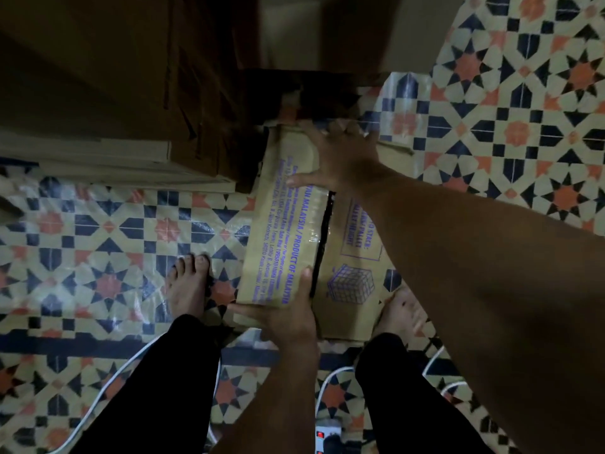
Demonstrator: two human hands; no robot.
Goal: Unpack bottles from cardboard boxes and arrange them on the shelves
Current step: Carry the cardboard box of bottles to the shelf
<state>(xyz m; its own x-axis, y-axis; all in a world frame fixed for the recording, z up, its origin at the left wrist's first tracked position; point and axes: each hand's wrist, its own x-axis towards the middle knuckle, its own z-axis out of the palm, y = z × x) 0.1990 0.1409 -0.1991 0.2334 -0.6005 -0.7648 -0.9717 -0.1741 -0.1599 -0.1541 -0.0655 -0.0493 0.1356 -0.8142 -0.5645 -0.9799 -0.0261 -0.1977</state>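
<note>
A cardboard box point(288, 231) with purple print lies on the patterned floor between my bare feet. Its two top flaps meet along a dark slit down the middle, and the left flap is raised a little. My left hand point(288, 317) holds the near end of the left flap, thumb on top beside the slit and fingers under the edge. My right hand point(337, 155) reaches across to the far end of the box, fingers spread over its far edge and thumb pressed on the left flap. No bottles are visible.
More cardboard boxes point(131, 93) are stacked at the upper left, close against the box's far left corner. White cables point(108, 385) and a power strip point(327, 434) lie on the floor near my legs. Patterned flooring point(523, 109) extends to the right.
</note>
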